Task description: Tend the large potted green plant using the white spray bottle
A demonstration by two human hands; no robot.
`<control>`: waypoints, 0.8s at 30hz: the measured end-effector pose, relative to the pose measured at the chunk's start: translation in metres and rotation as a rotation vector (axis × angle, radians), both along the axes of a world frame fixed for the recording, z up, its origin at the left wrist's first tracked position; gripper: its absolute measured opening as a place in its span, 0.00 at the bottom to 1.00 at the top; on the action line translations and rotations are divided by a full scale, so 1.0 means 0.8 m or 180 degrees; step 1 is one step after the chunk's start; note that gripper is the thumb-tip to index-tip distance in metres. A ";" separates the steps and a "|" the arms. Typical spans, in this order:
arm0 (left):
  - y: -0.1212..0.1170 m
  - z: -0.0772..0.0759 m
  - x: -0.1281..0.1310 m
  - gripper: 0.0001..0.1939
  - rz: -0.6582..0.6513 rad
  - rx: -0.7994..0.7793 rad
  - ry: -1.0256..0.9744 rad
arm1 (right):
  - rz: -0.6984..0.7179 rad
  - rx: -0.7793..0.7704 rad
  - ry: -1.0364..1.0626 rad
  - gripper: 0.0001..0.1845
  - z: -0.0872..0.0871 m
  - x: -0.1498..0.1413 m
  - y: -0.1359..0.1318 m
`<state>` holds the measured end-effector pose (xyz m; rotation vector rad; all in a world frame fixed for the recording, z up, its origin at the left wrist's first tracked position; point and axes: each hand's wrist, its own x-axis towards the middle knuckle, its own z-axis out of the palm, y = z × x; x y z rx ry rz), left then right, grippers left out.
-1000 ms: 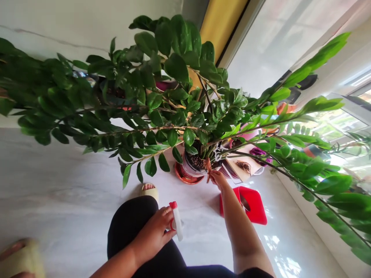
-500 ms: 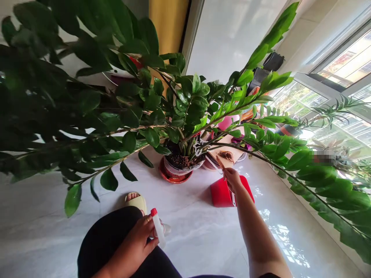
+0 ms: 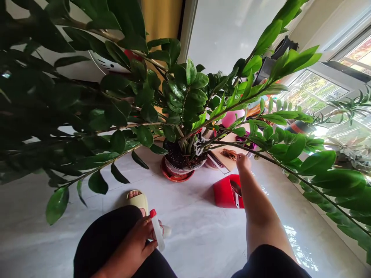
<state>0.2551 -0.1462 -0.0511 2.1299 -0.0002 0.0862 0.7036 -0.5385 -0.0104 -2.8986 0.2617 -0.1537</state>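
Head view, looking down: we sit on the pale floor [image 3: 203, 239] before a large ZZ plant [image 3: 185, 96] in a pot [image 3: 181, 164] standing on a red saucer [image 3: 177, 177].

Risk, as we judge it: the right arm passes under a long arching stem [image 3: 290, 170]; lifting the elbow could snag or snap it. The red dustpan [image 3: 227, 192] lies just beside the forearm and could get knocked. The spray bottle [image 3: 157, 231] is held low over the knee, and a loose grip could drop it.

Left hand [image 3: 136, 243]: fingers curled closed around the white spray bottle with the red cap, held upright-tilted near the sandalled foot [image 3: 136, 200].

Right hand [image 3: 242, 161]: extended to the paper sheet [image 3: 228, 156] beside the pot, where dried brown debris lies. Fingers are turned away from us; we cannot tell how far open they are, or whether they hold anything.
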 end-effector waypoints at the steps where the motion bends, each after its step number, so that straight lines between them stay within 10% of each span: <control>1: 0.001 0.001 0.000 0.09 -0.0044 -0.0018 0.0066 | -0.0038 -0.0018 0.0015 0.14 -0.005 0.004 0.001; 24: 0.006 0.016 -0.008 0.08 -0.0067 -0.0091 0.0245 | -0.0203 0.0127 0.0276 0.23 -0.004 -0.044 0.030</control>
